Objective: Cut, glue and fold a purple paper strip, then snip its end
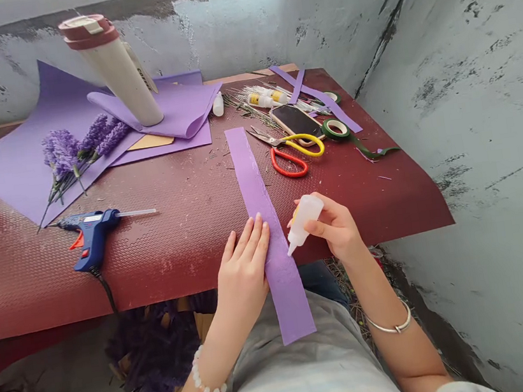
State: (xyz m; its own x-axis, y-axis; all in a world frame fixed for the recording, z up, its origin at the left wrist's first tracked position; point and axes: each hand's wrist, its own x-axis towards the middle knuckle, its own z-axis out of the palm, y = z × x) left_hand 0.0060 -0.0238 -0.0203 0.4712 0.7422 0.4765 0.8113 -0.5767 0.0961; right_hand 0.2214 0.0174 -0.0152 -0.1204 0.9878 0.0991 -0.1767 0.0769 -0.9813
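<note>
A long purple paper strip (275, 265) runs from the tabletop over the front edge toward my lap. My left hand (245, 259) lies flat on its left side, fingers stretched out and pressing it to the table. In my right hand (335, 225) is a white squeeze glue bottle (306, 219), tilted nozzle-down. The nozzle tip is at the strip's right edge; whether it touches, I cannot tell. Beyond the strip lie scissors (286, 147) with one red and one yellow handle, blades spread apart.
A blue glue gun (95, 234) lies at left, its cord over the edge. Behind it are purple lavender flowers (81, 146), purple sheets (6, 162) and a tall tumbler (117, 73). A phone (297, 120), green tape (335, 129) and thin wires (244, 105) lie back right, near the wall.
</note>
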